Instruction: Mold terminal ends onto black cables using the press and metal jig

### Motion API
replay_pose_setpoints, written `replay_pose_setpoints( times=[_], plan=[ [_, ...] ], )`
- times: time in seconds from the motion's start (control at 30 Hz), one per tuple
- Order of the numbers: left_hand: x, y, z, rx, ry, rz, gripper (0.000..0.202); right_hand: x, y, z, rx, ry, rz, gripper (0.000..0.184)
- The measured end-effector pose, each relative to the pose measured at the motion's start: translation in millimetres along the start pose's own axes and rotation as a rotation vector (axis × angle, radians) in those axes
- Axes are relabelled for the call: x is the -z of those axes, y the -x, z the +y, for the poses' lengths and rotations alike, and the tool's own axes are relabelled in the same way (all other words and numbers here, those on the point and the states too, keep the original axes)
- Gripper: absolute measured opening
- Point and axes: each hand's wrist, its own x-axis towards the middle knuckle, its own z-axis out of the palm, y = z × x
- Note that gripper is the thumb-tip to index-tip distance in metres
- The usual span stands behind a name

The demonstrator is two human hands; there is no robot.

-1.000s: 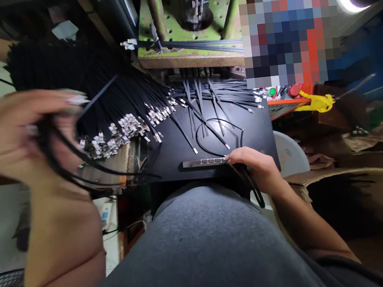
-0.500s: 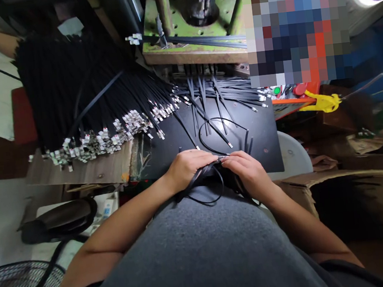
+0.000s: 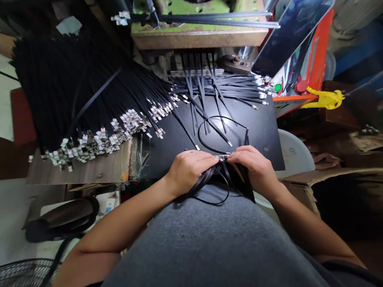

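Left hand (image 3: pixel 189 171) and right hand (image 3: pixel 251 167) are grasping black-coated cable ties (image 3: pixel 241 181) together, metal tips at twelve o'clock; a slackening grip could let them slip free towards the bench (image 3: pixel 261 129).

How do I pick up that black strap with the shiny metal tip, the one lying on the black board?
Take the black strap just behind its metal tip, coming from above on the near side, by the person's right hand. That end lies loose on the black board, while the far end runs among other straps. It looks thin and flat, so pinch its edges.

Matt blk ties (image 3: pixel 79 91), shiny metal heads (image 3: pixel 131 121)
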Motion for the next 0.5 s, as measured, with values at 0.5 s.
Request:
replay_pose_setpoints(
  times=[0.5],
  plan=[
    [5.3, -6, 13, 0.089, -0.104, -0.052, 0.023, 4, -5, -2, 0.091, 0.094, -0.053, 0.017]
  ],
)
